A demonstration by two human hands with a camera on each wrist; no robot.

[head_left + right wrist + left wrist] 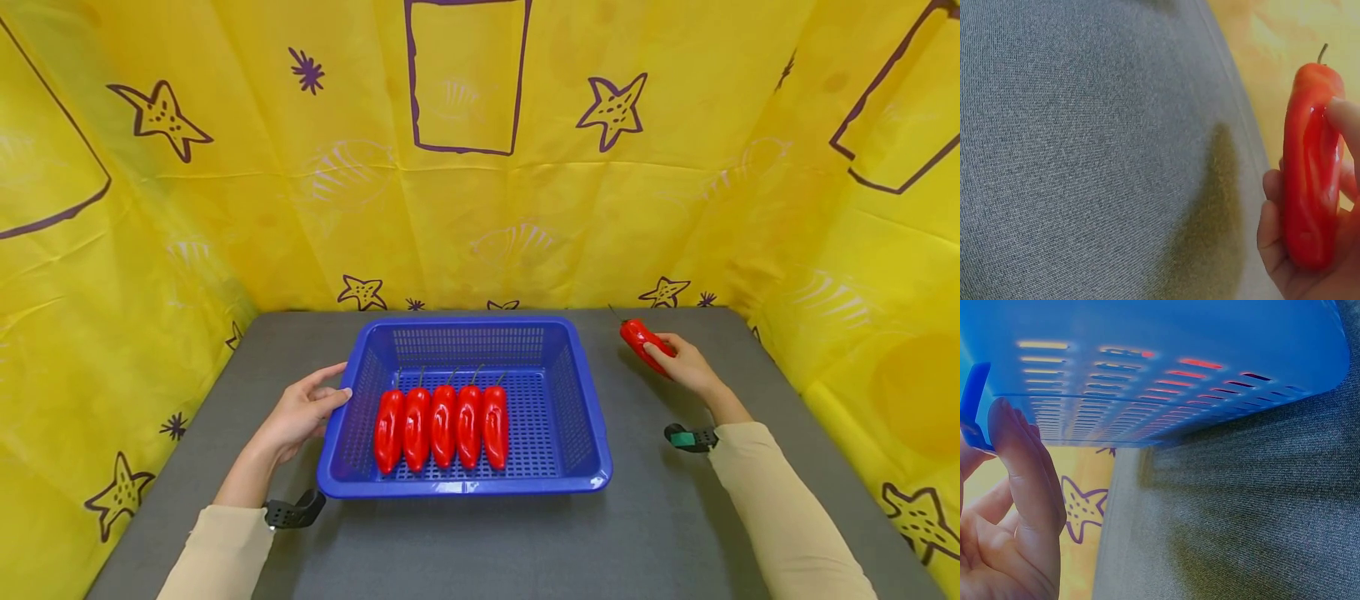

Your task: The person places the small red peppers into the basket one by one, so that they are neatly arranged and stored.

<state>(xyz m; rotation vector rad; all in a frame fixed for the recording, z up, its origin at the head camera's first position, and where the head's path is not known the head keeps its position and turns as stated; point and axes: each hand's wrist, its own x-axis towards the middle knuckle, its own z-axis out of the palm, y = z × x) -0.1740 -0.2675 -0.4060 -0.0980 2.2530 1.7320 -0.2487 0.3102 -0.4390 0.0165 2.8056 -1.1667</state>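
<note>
A blue plastic basket (465,487) with slotted walls stands on the grey table. Side by side in its left and middle part lie several red peppers (442,427), stems toward the far wall. My left hand (298,412) pinches the basket's left rim, thumb on top; the left wrist view has the fingers (1025,469) against the rim and outer wall. Off to the right of the basket, my right hand (688,367) holds another red pepper (643,343) above the table, its stem pointing away. In the right wrist view thumb and fingers wrap that pepper (1313,169).
Grey cloth-like covering lies on the table (480,550). Yellow curtains (480,208) printed with starfish and fish enclose the back and both sides. Dark bands (296,510) sit on both wrists. The held pepper's shadow (1210,206) falls on the table.
</note>
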